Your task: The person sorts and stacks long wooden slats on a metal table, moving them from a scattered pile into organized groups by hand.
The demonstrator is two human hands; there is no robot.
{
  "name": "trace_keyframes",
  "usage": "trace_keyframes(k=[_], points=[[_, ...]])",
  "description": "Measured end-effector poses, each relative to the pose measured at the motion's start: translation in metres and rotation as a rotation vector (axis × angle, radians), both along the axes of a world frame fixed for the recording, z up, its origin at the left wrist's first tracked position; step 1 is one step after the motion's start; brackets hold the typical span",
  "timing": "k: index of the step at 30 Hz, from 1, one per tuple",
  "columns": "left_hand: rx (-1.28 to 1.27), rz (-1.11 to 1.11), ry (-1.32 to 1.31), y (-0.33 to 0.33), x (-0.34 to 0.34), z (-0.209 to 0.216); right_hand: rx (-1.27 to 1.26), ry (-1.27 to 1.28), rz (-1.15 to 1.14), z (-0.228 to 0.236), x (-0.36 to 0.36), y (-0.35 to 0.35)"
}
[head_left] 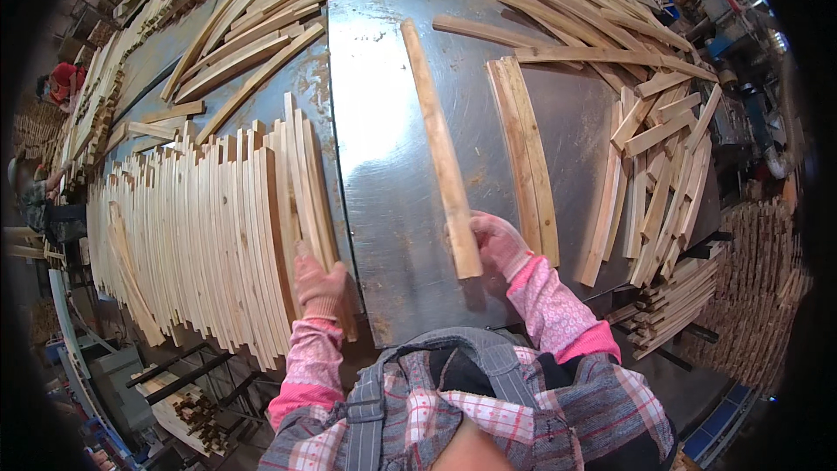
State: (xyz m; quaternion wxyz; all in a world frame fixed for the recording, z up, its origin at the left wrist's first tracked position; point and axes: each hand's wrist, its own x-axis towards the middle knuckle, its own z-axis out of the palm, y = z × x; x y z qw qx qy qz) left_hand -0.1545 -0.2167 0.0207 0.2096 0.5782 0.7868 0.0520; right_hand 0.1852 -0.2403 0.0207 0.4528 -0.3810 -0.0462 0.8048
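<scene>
A long wooden strip (438,144) points away from me over the metal tabletop. My right hand (499,244), in a pinkish glove, grips its near end from the right side, with some fingers hidden behind the wood. A shadow under that end suggests it is lifted a little. My left hand (319,283), also gloved, is at the near end of a row of upright-edged strips (209,240), thumb spread from the fingers. It appears to touch the nearest strips (312,192) and holds none of them. Two strips lying side by side (523,157) are right of my right hand.
Loose strips are heaped across the far side (567,9) and crisscrossed in a pile at the right (663,174). The metal tabletop (384,235) has a seam on its left. Stacked wood (741,288) stands at the lower right. A person in red (65,83) is at the far left.
</scene>
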Motion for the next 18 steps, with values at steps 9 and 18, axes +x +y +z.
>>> trace_keyframes(k=[9,18], points=[[0.199,-0.416,0.256,-0.006,-0.01,-0.006,-0.133,-0.21,0.016,0.008,0.016,-0.042],[0.24,-0.268,0.208,-0.006,-0.022,-0.014,0.107,-1.404,-0.044,0.176,0.201,0.191]])
